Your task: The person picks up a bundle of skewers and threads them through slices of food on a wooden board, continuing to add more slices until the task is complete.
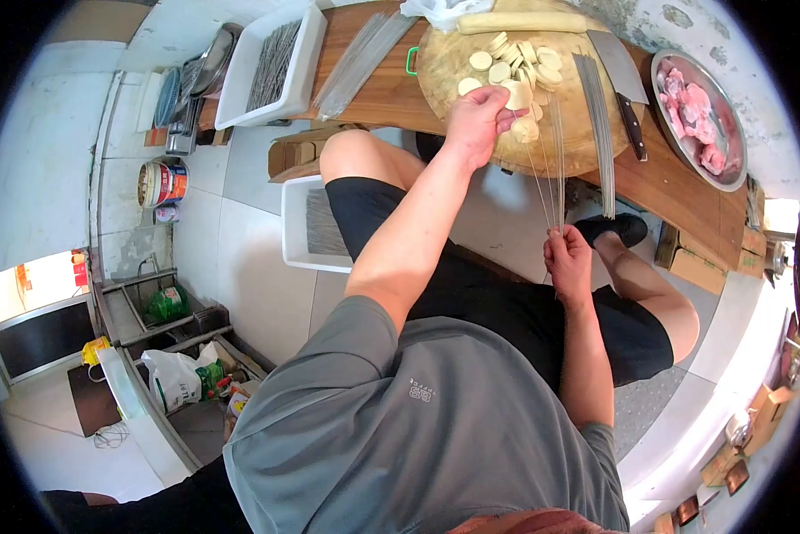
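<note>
My left hand point(482, 123) is closed at the near edge of a round wooden board point(444, 76), its fingers pinching a pale round slice point(516, 94). Lower and to the right, my right hand point(567, 258) is closed around the ends of several thin skewers point(558, 178), which fan up toward the slices. Another pale slice point(524, 131) hangs or rests just below my left fingertips; which one I cannot tell. More slices point(547, 67) lie in a loose pile on the board. A bundle of metal skewers point(598, 133) lies across the board's right side.
A long pale roll point(520, 23) lies at the board's far edge. Right of the board are a cleaver point(621, 67) and a metal bowl point(738, 169) of pink meat point(692, 111). Leftward stand a white tray point(306, 67) of skewers and clear bags point(364, 62). Another white tray point(293, 222) is below.
</note>
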A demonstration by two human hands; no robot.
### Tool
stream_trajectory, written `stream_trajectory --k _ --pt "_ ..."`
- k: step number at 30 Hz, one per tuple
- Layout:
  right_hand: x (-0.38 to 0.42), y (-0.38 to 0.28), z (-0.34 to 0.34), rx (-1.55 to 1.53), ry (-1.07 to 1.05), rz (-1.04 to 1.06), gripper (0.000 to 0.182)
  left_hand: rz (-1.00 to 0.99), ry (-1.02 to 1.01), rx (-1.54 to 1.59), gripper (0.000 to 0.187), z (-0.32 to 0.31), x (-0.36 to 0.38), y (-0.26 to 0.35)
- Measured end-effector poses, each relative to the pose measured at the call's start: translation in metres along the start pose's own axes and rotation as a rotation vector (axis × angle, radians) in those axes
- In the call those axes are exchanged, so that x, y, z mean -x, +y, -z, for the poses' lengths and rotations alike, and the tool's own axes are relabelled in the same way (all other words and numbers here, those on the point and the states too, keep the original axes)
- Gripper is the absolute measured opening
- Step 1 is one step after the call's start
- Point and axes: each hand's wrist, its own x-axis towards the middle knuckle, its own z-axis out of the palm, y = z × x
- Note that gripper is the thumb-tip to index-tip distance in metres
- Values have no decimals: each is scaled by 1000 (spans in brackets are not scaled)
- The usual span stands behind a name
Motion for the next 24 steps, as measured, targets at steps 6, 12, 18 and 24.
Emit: stream_trajectory --k 6,12,18,24 --pt "-1 2 0 29 8 -11 19 -9 5 1 24 -4 6 0" --pt "-3 3 -1 45 12 15 19 -10 24 52 22 -8 9 -1" --pt "-3 4 -2 80 27 33 18 22 10 67 23 -10 12 0" --pt "-4 6 -2 120 42 80 20 17 42 45 21 -13 14 -4"
